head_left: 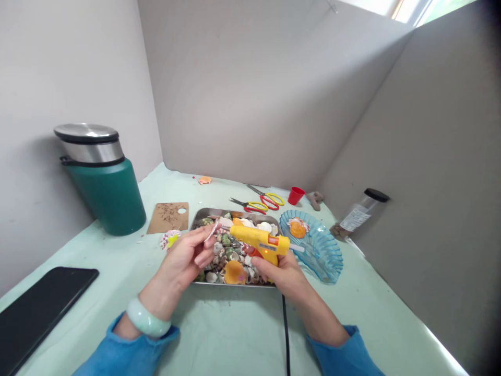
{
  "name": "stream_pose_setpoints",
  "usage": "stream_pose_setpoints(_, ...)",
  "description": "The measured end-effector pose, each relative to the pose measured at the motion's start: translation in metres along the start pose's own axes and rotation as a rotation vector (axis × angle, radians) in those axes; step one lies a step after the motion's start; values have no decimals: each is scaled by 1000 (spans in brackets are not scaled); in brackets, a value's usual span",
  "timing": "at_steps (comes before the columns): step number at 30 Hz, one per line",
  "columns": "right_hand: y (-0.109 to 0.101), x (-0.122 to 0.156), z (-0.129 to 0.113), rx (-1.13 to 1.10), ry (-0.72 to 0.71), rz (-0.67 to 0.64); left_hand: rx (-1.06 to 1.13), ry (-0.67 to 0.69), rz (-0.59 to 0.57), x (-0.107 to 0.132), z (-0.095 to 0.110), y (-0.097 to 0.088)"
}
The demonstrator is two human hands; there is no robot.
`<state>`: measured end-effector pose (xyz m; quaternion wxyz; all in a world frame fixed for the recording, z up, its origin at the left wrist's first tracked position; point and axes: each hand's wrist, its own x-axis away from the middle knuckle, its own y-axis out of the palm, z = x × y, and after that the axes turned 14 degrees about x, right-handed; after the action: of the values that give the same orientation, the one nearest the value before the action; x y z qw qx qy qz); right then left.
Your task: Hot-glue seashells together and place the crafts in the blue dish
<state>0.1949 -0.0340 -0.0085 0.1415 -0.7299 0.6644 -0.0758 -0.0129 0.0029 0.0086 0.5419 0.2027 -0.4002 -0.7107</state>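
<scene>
My right hand [284,271] is wrapped round the handle of a yellow hot glue gun [254,237], whose nozzle points left. A whitish glue stick [296,247] juts from its back end. Between the thumb and fingers of my left hand [187,256] is a thin pale shell [212,230], seen nearly edge-on, right by the nozzle; whether they touch I cannot tell. Beneath both hands lies a metal tray [223,285] full of mixed seashells, with an orange shell [235,272] near its front edge.
Left: a green bottle [109,193], a black phone [43,308], a brown card [166,216], a decorated shell [170,239]. Behind the tray: two scissors [254,207], a red cup [296,196]. Right: a blue scalloped dish [324,250], a clear jar [358,215]. A black cord [286,334] runs toward me.
</scene>
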Motion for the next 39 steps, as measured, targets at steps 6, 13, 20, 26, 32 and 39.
stream_pose_setpoints(6,1,-1,1,3,-9,6,-44,37,-8,1,-2,0)
stream_pose_setpoints(13,1,-1,4,-15,16,-4,-60,52,-21,-1,-3,-2)
stream_pose_setpoints(20,0,0,0,-15,16,-8,-68,59,-14,0,-5,1)
stream_pose_setpoints(26,0,0,-3,4,-6,-9,-57,54,-21,0,-3,1)
stream_pose_setpoints(32,-1,0,-3,23,-24,-18,-66,46,-25,1,-3,1)
stream_pose_setpoints(39,-1,1,-4,-10,1,-2,-92,13,-37,1,-2,1)
